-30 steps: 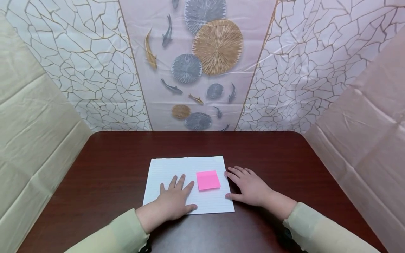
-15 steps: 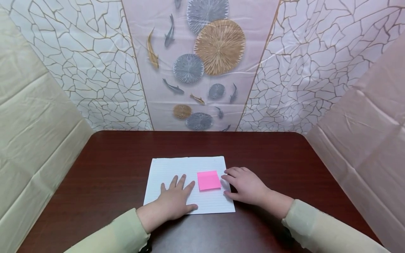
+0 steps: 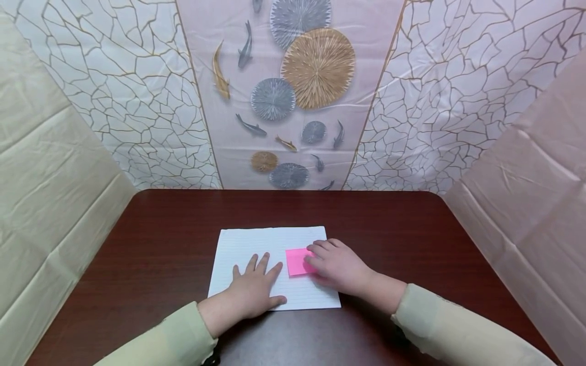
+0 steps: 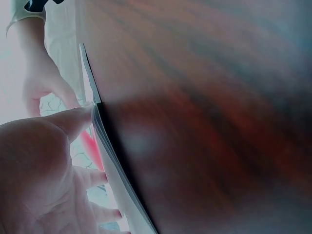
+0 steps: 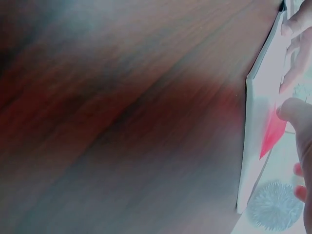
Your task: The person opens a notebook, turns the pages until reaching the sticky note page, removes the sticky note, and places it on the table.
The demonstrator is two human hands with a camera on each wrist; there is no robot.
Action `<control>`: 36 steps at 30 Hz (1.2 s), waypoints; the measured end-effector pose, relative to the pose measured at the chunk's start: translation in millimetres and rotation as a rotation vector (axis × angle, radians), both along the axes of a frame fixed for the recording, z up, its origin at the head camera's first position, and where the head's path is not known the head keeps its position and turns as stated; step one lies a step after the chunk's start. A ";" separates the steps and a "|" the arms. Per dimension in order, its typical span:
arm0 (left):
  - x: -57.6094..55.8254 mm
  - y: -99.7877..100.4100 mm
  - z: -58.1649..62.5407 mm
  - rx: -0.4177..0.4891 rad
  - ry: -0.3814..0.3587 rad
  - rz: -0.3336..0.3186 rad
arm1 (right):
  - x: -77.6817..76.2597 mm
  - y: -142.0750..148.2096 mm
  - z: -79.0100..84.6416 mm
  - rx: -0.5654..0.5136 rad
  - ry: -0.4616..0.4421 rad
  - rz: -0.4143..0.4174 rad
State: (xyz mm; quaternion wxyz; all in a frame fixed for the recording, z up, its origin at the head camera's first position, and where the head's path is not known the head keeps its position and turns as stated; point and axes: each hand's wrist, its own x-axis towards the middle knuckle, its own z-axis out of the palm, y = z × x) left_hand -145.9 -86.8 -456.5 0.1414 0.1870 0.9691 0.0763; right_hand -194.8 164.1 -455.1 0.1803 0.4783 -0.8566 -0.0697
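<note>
A white pad of lined paper (image 3: 247, 241) lies on the table with a pink sticky note (image 3: 295, 262) on its right half. My left hand (image 3: 251, 292) rests on the pad's lower left, palm down and fingers spread. Over the right part of the note, my right hand (image 3: 341, 269) reaches in from the right with loosely bent fingers, hiding that side. In the right wrist view the thumb of the right hand (image 5: 303, 131) is at the pink note (image 5: 275, 127), and its other fingers stand apart from the thumb. Several stacked sheets show at the pad's edge (image 4: 122, 187) in the left wrist view.
The dark brown tabletop (image 3: 183, 213) surrounds the pad. Behind it hangs a patterned cloth (image 3: 270, 99) with fish and round shapes. Beige cloth walls (image 3: 59, 203) close off both sides.
My right hand has moved left from the pad's right edge onto the sticky note, its fingers bending more. The left hand has stayed put on the pad.
</note>
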 end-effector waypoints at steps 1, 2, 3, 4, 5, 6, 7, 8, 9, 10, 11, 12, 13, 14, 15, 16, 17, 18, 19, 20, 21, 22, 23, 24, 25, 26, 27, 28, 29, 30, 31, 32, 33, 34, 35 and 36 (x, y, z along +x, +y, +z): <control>0.0 0.1 -0.3 -0.001 0.001 0.000 | -0.1 -1.9 0.5 0.011 0.013 0.008; 0.1 0.2 -0.5 -0.002 0.002 0.000 | -0.3 -3.8 0.8 0.025 0.024 0.015; 0.3 0.2 -0.2 -0.002 0.004 0.001 | -0.6 -5.7 0.9 0.040 0.034 0.020; 0.4 0.3 0.0 -0.002 0.006 0.001 | -1.0 -7.4 0.8 0.054 0.042 0.025; 0.4 0.5 -0.1 -0.003 0.007 0.001 | -1.3 -9.1 0.7 0.066 0.049 0.031; 0.3 0.7 -0.5 -0.004 0.006 0.001 | -1.7 -10.5 0.3 0.078 0.056 0.036; 0.2 0.9 -0.7 -0.004 0.006 0.001 | -1.9 -11.9 0.3 0.087 0.066 0.040; 0.1 1.0 -0.6 -0.005 0.006 0.001 | -2.1 -13.1 0.0 0.092 0.074 0.044; -0.2 1.2 -0.6 -0.007 0.006 0.000 | -2.4 -14.3 -0.2 0.094 0.079 0.048; -0.4 1.3 -1.1 -0.008 0.006 0.000 | -2.5 -15.2 -0.1 0.095 0.087 0.052; -0.5 1.3 -1.2 -0.009 0.007 -0.001 | -2.7 -16.0 0.0 0.097 0.094 0.055; -0.5 1.2 -1.4 -0.011 0.010 -0.004 | -2.8 -16.5 0.1 0.101 0.099 0.055; -0.5 1.1 -1.4 -0.012 0.015 -0.006 | -2.7 -17.1 0.5 0.105 0.105 0.055; -0.3 1.1 -1.3 -0.014 0.018 -0.009 | -2.9 -17.5 0.8 0.110 0.108 0.054; -0.1 1.0 -1.4 -0.014 0.022 -0.011 | -3.1 -17.8 1.5 0.116 0.112 0.051; 0.1 1.0 -1.3 -0.014 0.026 -0.013 | -3.1 -17.9 2.0 0.124 0.116 0.048; 0.4 1.0 -1.0 -0.014 0.031 -0.015 | -3.3 -17.9 2.5 0.129 0.115 0.042; 0.6 1.1 -1.0 -0.015 0.034 -0.017 | -3.4 -17.8 3.0 0.132 0.114 0.037; 0.6 1.2 -0.9 -0.015 0.035 -0.017 | -3.9 -17.8 3.2 0.134 0.112 0.033; 0.5 1.4 -0.7 -0.015 0.036 -0.018 | -4.0 -17.6 3.7 0.135 0.108 0.027; 0.3 1.5 -0.9 -0.014 0.037 -0.018 | -4.2 -17.5 4.0 0.134 0.104 0.023; 0.0 1.7 -1.1 -0.014 0.037 -0.018 | -4.5 -17.4 3.9 0.133 0.098 0.019; -0.1 1.7 -1.3 -0.014 0.036 -0.018 | -4.7 -17.3 4.0 0.131 0.096 0.016; -0.3 1.8 -1.4 -0.014 0.035 -0.017 | -4.9 -17.3 4.0 0.129 0.095 0.013; -0.3 1.8 -1.4 -0.014 0.033 -0.017 | -5.2 -17.4 3.8 0.128 0.095 0.011; -0.3 1.8 -1.4 -0.013 0.032 -0.017 | -5.1 -17.5 4.1 0.125 0.098 0.011; -0.3 1.8 -1.2 -0.013 0.031 -0.017 | -5.3 -17.7 3.9 0.122 0.099 0.010; -0.2 1.8 -1.0 -0.012 0.031 -0.017 | -5.6 -17.8 3.6 0.117 0.097 0.008; -0.2 1.7 -0.9 -0.011 0.029 -0.018 | -5.9 -18.1 3.5 0.111 0.093 0.006; -0.1 1.7 -0.6 -0.010 0.028 -0.019 | -6.3 -18.4 3.2 0.104 0.086 -0.001; -0.1 1.7 -0.5 -0.010 0.027 -0.019 | -6.6 -18.7 3.1 0.093 0.076 -0.011; -0.2 1.8 -0.4 -0.009 0.027 -0.020 | -7.0 -18.9 2.9 0.078 0.063 -0.022; -0.2 1.8 -0.3 -0.009 0.026 -0.021 | -7.6 -19.2 2.6 0.060 0.044 -0.038; -0.2 1.8 -0.3 -0.009 0.026 -0.021 | -8.3 -19.3 2.4 0.037 0.025 -0.053; -0.3 1.9 -0.4 -0.011 0.027 -0.022 | -8.9 -19.4 2.2 0.010 0.003 -0.070; -0.3 1.9 -0.5 -0.013 0.028 -0.023 | -9.5 -19.3 2.1 -0.019 -0.018 -0.089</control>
